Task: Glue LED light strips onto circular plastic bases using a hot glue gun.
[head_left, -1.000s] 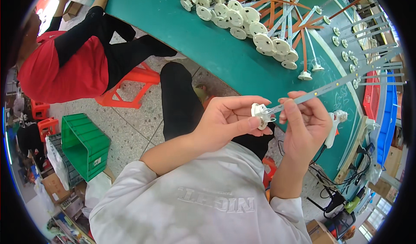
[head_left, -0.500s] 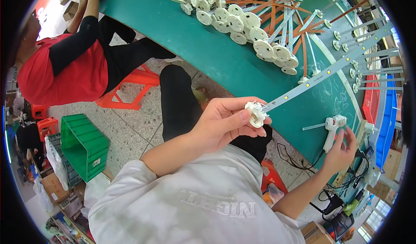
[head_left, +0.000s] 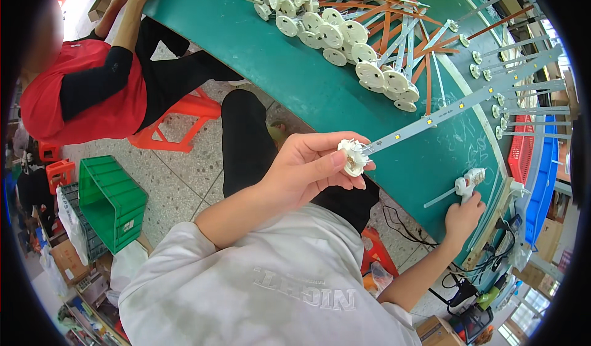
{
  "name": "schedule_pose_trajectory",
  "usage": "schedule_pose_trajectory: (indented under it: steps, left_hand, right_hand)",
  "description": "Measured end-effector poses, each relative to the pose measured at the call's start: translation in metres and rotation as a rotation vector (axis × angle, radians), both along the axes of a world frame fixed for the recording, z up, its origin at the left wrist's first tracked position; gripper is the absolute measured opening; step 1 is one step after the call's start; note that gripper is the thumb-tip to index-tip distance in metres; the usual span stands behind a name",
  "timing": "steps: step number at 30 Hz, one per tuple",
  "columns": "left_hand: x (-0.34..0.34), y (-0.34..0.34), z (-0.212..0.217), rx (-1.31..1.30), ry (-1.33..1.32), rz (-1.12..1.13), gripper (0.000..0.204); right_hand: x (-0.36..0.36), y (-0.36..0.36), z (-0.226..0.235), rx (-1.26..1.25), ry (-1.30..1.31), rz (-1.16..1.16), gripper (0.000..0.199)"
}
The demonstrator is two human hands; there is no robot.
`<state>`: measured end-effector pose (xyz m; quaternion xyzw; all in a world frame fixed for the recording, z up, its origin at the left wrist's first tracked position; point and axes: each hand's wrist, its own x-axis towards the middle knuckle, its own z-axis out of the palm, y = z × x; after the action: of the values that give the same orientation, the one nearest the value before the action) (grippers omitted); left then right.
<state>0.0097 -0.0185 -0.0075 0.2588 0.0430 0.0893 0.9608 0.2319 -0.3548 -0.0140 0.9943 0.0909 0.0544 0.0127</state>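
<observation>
My left hand grips a white round end cap fitted on one end of a long silver light strip that slants up to the right over the green table. My right hand reaches to the table's near right edge and closes on a small white hand tool with a thin metal tip pointing left.
White round caps and orange strips are piled at the table's far side; more silver strips lie at right. A person in a red shirt sits at left by an orange stool. A green crate stands on the floor.
My right hand left the strip beside my left hand, swung out to the table's right edge and settled on the white tool. My left hand kept the capped strip almost still.
</observation>
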Motion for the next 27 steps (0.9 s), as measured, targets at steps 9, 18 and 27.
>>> schedule_pose_trajectory:
  steps: [9,18,27]
  left_hand:
    - [-0.016,0.019,0.007,0.257,0.058,0.092,0.045]
    - [-0.012,-0.001,0.006,0.129,0.207,0.059,0.040]
    - [-0.017,-0.003,0.004,0.148,0.214,0.103,0.038]
  right_hand:
    - [-0.043,0.041,0.020,1.583,0.321,0.252,0.053]
    - [-0.126,0.173,0.031,1.932,0.544,0.970,0.039]
    - [-0.128,0.184,0.025,1.713,0.663,1.177,0.033]
